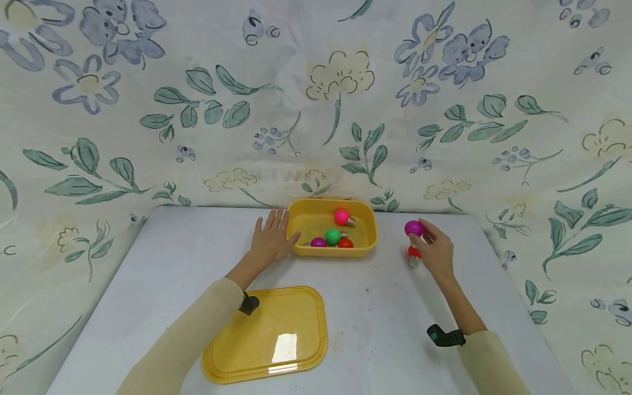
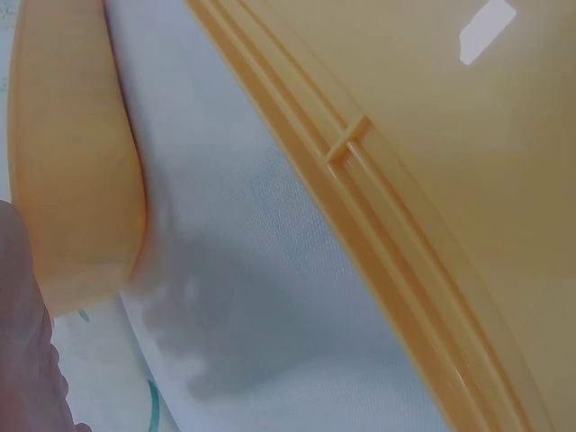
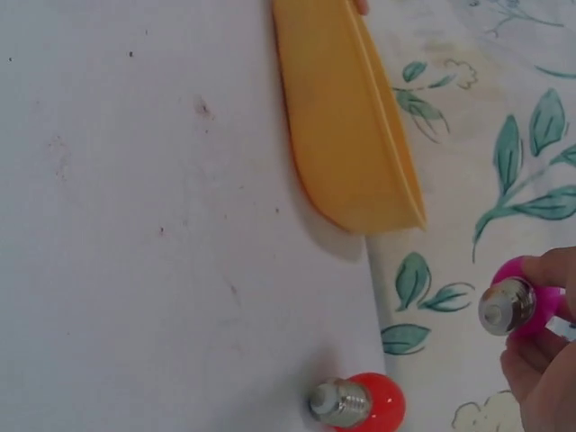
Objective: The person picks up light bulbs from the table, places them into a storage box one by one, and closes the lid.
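With straight fingers on the left hand, touches the yellow box, gripping nothing; could shove it by pressing hard. Right of the box, near the loose red bulb, pinches the purple bulb in the right hand. Could drop it by pinching too loosely, or knock the red bulb away. Looks round and smooth, with a silver end.

Floral cloth backdrop, white tabletop
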### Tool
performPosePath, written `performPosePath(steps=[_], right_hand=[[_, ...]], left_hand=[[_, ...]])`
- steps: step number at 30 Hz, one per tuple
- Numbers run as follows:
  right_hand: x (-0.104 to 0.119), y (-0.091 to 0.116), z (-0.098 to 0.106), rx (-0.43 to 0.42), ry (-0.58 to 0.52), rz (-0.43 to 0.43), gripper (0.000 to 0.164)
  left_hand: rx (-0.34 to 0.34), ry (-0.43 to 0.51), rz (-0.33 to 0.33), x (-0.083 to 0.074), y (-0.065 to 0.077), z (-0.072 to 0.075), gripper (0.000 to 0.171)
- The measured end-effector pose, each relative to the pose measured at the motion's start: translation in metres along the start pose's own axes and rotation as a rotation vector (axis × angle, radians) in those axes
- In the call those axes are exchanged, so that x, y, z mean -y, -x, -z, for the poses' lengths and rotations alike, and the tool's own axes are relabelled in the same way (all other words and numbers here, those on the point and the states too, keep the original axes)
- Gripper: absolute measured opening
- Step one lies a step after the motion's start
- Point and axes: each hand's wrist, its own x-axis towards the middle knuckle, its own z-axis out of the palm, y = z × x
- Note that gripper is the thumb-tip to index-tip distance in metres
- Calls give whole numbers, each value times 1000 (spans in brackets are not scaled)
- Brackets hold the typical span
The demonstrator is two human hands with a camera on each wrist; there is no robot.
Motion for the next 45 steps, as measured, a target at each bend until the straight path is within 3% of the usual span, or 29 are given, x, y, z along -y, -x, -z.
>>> performPosePath(steps=[12, 26, 45], right_hand=[[23, -14, -16, 116, -19, 46, 51], [46, -27, -50, 226, -30, 97, 49], [52, -49, -93, 355, -76, 123, 47]], left_hand=[[15, -9, 1, 1, -1, -1, 76], [6, 5, 3, 2, -2, -2, 76], [2, -2, 4, 2, -2, -2, 77]])
